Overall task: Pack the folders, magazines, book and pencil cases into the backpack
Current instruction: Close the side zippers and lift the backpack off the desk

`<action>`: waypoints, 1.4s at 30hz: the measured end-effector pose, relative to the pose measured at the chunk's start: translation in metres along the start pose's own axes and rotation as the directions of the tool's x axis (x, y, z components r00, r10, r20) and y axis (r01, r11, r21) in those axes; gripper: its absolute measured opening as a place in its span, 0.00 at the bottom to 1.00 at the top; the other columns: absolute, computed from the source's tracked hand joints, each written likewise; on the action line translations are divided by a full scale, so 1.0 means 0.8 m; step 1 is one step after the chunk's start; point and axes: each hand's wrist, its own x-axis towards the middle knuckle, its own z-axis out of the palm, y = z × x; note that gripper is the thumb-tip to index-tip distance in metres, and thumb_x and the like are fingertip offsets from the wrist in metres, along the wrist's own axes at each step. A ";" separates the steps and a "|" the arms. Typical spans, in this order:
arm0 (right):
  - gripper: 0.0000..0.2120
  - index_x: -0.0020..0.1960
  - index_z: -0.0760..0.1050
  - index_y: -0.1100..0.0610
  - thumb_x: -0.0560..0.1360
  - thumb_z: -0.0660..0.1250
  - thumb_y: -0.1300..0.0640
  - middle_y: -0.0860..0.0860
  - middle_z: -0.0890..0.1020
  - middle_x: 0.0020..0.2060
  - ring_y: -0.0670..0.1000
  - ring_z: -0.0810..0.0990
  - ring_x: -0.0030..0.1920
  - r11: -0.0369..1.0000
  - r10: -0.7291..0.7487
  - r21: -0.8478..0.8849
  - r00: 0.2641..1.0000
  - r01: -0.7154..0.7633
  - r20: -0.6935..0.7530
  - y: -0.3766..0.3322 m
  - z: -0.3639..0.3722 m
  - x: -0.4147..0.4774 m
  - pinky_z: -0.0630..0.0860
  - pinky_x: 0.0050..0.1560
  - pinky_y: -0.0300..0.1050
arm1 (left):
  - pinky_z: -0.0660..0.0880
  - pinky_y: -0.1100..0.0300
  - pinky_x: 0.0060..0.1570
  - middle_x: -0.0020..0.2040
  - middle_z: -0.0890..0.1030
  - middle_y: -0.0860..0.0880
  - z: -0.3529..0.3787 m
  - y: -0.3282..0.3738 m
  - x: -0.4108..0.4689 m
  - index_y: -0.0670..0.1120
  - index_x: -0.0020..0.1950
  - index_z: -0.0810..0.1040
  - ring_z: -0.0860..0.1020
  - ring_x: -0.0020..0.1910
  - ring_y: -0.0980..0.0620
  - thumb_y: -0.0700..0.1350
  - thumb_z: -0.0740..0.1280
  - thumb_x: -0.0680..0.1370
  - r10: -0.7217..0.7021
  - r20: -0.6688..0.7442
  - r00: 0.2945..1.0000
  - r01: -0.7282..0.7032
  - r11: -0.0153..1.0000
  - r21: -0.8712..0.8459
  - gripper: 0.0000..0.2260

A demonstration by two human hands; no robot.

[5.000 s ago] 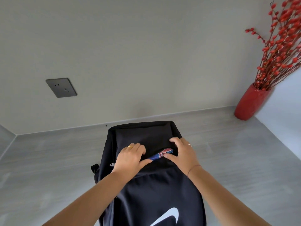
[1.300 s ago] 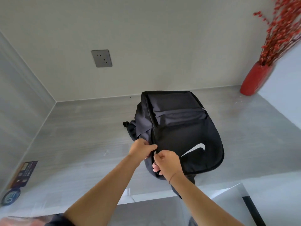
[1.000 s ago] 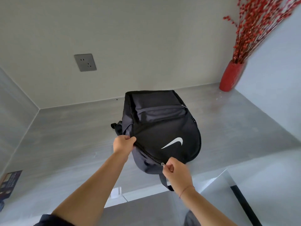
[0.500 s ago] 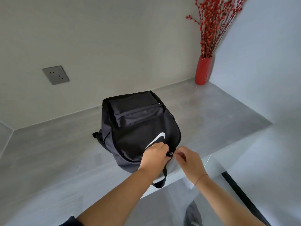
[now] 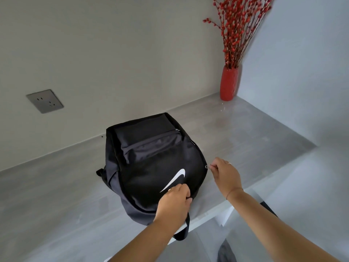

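Backpack (image 5: 151,157) is what this job is about. It is black and lies flat on the grey counter (image 5: 56,195), close to the front edge, with its white swoosh logo (image 5: 175,178) facing up.

It is made of soft cloth, so I think it bends and sags when it is lifted. It looks puffed up, so I guess the books and cases are inside and it is a bit heavy. Cloth like this is not slippery and does not break. A good place to hold it is a thick fold of cloth at the edge, or the strap (image 5: 184,231) that hangs off the counter.

The left hand (image 5: 174,202) has its fingers curled tight on the near edge of the bag, which should hold it in place. The right hand (image 5: 225,175) pinches the little zipper pull (image 5: 207,166) on the bag's right side, with thumb and finger squeezed together on it. The pull is tiny and hard, so a pinch is the best way to take it.

The bag's long side runs from the person toward the back wall. The end with the small front pocket (image 5: 151,146) points at the wall. The end with the logo points at the person.
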 end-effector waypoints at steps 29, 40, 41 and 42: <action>0.10 0.46 0.74 0.61 0.77 0.63 0.53 0.57 0.82 0.45 0.60 0.78 0.49 0.997 -0.034 -0.056 0.966 0.050 0.258 -0.001 0.060 0.214 0.71 0.48 0.49 | 0.67 0.53 0.36 0.36 0.72 0.46 -0.007 0.028 0.124 0.42 0.56 0.65 0.74 0.37 0.40 0.45 0.58 0.78 -0.001 0.237 0.972 -0.006 1.000 0.029 0.09; 0.10 0.56 0.75 0.64 0.76 0.63 0.62 0.62 0.80 0.55 0.61 0.78 0.56 0.935 0.137 0.208 0.833 -0.288 0.536 -0.029 0.058 0.164 0.75 0.59 0.53 | 0.57 0.41 0.68 0.71 0.61 0.43 0.006 -0.053 0.009 0.43 0.70 0.59 0.61 0.69 0.39 0.45 0.76 0.67 -0.950 -0.193 0.244 0.610 0.305 -0.731 0.37; 0.11 0.57 0.74 0.65 0.77 0.62 0.62 0.62 0.80 0.56 0.62 0.78 0.56 0.941 0.151 0.182 0.838 -0.283 0.525 -0.036 0.057 0.159 0.74 0.58 0.52 | 0.57 0.40 0.68 0.71 0.61 0.42 0.013 -0.051 0.001 0.44 0.70 0.58 0.61 0.69 0.39 0.46 0.76 0.67 -0.971 -0.124 0.204 0.615 0.225 -0.756 0.38; 0.11 0.57 0.74 0.64 0.77 0.61 0.62 0.62 0.79 0.56 0.61 0.77 0.56 0.948 0.160 0.155 0.837 -0.278 0.523 -0.042 0.056 0.153 0.73 0.57 0.51 | 0.58 0.41 0.68 0.70 0.62 0.42 0.020 -0.050 -0.008 0.44 0.71 0.58 0.62 0.69 0.39 0.47 0.76 0.67 -0.988 -0.026 0.155 0.598 0.115 -0.794 0.39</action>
